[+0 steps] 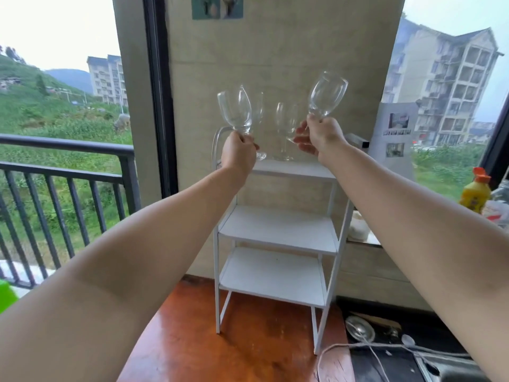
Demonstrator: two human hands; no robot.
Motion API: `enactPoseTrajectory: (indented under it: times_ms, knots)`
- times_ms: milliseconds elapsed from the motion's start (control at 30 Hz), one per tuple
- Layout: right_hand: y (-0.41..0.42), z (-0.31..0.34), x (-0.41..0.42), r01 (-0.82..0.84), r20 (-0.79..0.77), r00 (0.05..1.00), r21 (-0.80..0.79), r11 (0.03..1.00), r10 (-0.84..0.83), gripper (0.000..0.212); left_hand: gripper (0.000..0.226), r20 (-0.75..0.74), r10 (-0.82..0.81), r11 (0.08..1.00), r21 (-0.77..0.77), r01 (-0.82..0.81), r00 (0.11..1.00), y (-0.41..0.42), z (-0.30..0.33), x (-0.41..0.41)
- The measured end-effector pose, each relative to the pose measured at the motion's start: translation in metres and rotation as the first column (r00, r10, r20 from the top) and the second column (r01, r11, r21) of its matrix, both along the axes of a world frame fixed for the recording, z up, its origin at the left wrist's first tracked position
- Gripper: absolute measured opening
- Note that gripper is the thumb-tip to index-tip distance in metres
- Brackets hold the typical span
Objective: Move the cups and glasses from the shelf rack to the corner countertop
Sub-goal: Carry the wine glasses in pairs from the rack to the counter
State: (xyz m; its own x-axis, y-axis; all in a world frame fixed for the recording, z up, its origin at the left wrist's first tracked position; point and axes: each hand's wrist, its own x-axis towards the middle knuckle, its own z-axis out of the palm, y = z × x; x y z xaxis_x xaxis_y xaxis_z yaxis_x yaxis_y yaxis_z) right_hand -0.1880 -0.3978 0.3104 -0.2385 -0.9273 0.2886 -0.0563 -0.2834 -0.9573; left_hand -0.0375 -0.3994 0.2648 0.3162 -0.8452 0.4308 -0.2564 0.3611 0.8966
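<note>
Head view: left hand (238,153) grips the stem of one wine glass (235,111), right hand (316,137) grips the stem of another (326,95); both are lifted clear above the top tier of the white shelf rack (278,230) and tilted. More stemmed glasses (286,125) stand on that tier; how many, I cannot tell. Thin clear glass: light, rigid, smooth, brittle. The stem just under the bowl looks like the safest hold. Rims risk knocking together between the hands. Wooden desk (192,340) lies below.
</note>
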Motion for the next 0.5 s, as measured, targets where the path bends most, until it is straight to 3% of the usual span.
enactPoseTrajectory:
  times_ms: [233,333,500]
  knots:
    - [0.048,-0.023,0.030,-0.217,-0.010,0.976,0.008,0.976,0.218,0.031,0.017,-0.021,0.094,0.993,-0.065,-0.095,0.995,0.044,-0.031,0.032]
    - [0.073,-0.041,0.048,-0.317,-0.066,0.946,-0.005,0.948,0.316,0.032,0.026,0.036,0.204,0.975,-0.093,-0.200,0.978,0.061,-0.046,0.053]
    - [0.104,-0.111,0.059,-0.501,-0.175,0.838,0.124,0.856,0.516,0.028,0.028,0.121,0.195,0.978,0.049,-0.202,0.973,0.080,-0.091,0.086]
